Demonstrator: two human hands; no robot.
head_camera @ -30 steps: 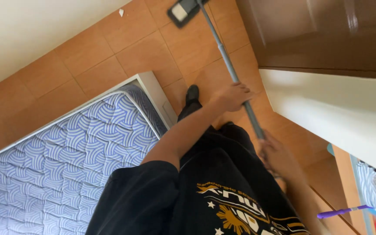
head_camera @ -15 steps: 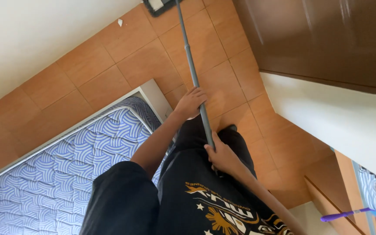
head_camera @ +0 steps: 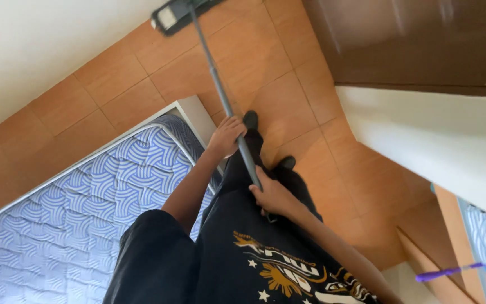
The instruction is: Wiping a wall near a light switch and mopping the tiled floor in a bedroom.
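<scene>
I have both hands closed on the mop pole (head_camera: 220,93): left hand (head_camera: 226,137) higher, right hand (head_camera: 271,194) lower. It looks light, stiff and smooth; spaced grips steer the mop head (head_camera: 171,15).

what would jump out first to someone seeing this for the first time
The long grey mop pole cuts across the middle, with the left hand gripping it higher up and the right hand gripping it lower, close to the body. Its flat mop head sits on the orange tiled floor at the top edge. At lower left, a blue-and-white patterned mattress fills the corner.
</scene>
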